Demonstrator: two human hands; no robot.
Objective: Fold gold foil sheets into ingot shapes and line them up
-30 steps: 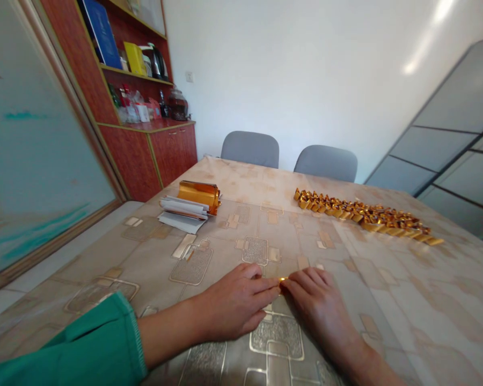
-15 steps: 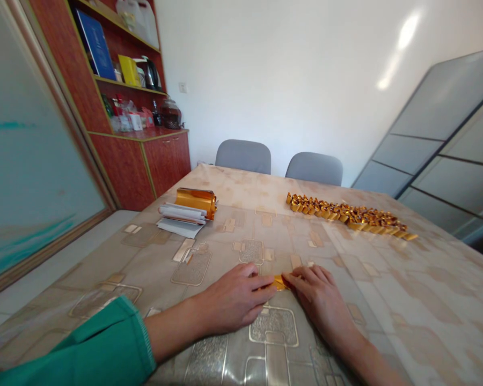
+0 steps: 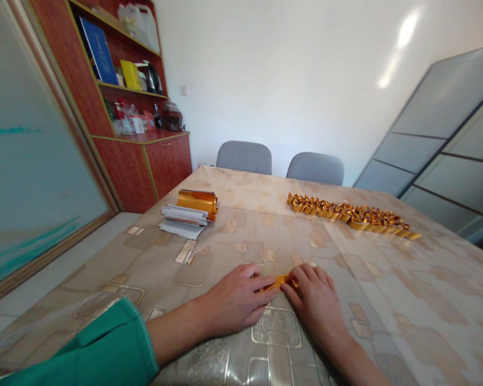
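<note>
A small strip of gold foil paper (image 3: 280, 280) lies on the patterned table cover between my two hands. My left hand (image 3: 239, 300) presses its left end with the fingers together. On the right end, my right hand (image 3: 314, 289) has its fingertips and thumb closed on the foil. Farther back on the left sits a curled stack of gold and white sheets (image 3: 197, 201). Toward the back right, several folded gold pieces (image 3: 346, 213) form a long cluster. The fingers hide both ends of the strip.
The table (image 3: 241, 185) has a glossy patterned cover. Two grey chairs (image 3: 244, 157) stand behind its far edge. A red-brown cabinet (image 3: 169, 166) with shelved items is at the back left, and a grey panelled unit (image 3: 416, 118) is on the right.
My right hand's fingers have bent and its thumb has shifted down and left along the foil. My left hand is nearly still. The view has moved very slightly.
</note>
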